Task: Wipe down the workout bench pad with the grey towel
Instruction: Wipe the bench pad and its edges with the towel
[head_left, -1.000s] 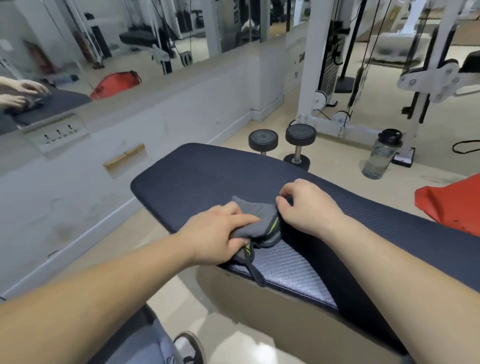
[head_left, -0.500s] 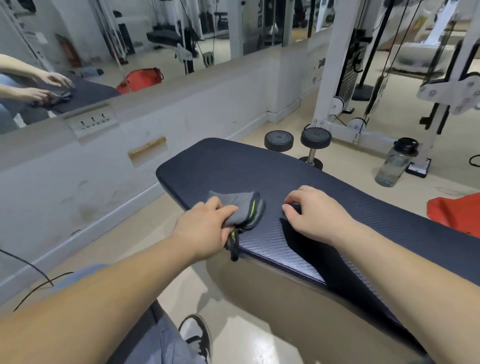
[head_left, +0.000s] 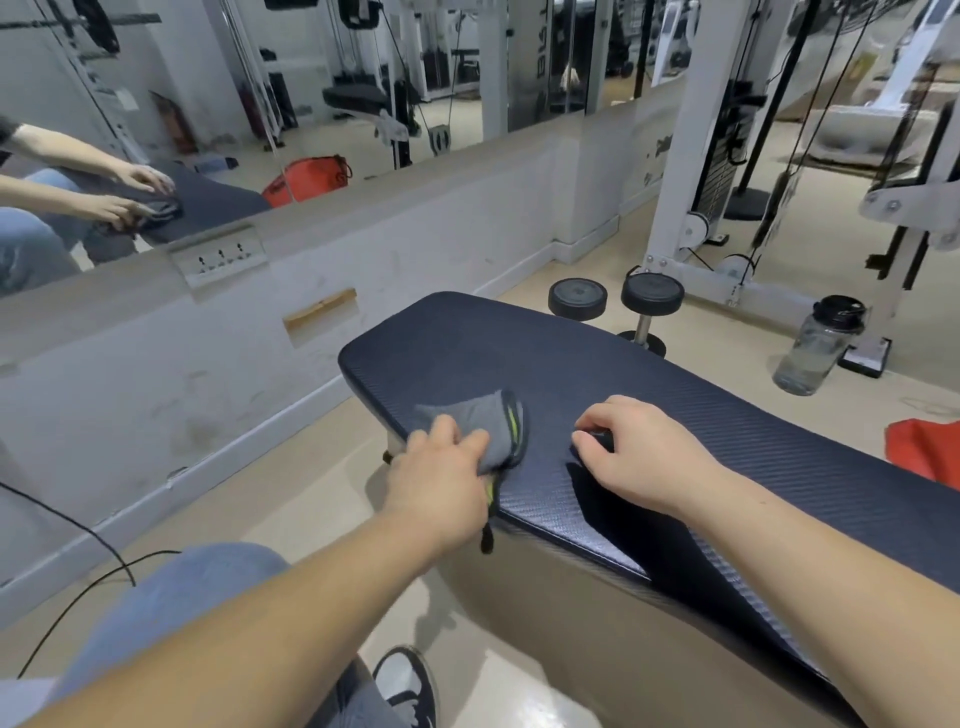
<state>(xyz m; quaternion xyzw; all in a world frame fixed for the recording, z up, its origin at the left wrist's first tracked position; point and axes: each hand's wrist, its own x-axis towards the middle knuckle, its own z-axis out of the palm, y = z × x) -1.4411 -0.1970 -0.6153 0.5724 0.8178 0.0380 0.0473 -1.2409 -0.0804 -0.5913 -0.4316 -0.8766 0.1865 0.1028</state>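
The dark navy bench pad (head_left: 597, 364) runs from the centre to the lower right. A folded grey towel (head_left: 480, 415) with a yellow-green stripe lies near the pad's left front edge. My left hand (head_left: 441, 478) presses on the towel's near side and grips it; a dark strap hangs from it over the pad's edge. To the right, my right hand (head_left: 634, 452) rests on the bare pad with fingers curled, holding nothing, a short gap from the towel.
Two dumbbells (head_left: 615, 301) stand on the floor beyond the pad. A clear water bottle (head_left: 818, 345) sits at the right beside a white cable machine (head_left: 691, 171). A red bag (head_left: 927, 452) lies at the far right. A mirrored wall (head_left: 260, 130) runs along the left. A black cable (head_left: 78, 571) crosses the floor.
My left hand has slid the towel leftward along the pad, away from my right hand, which has let go of it and stayed on the pad.
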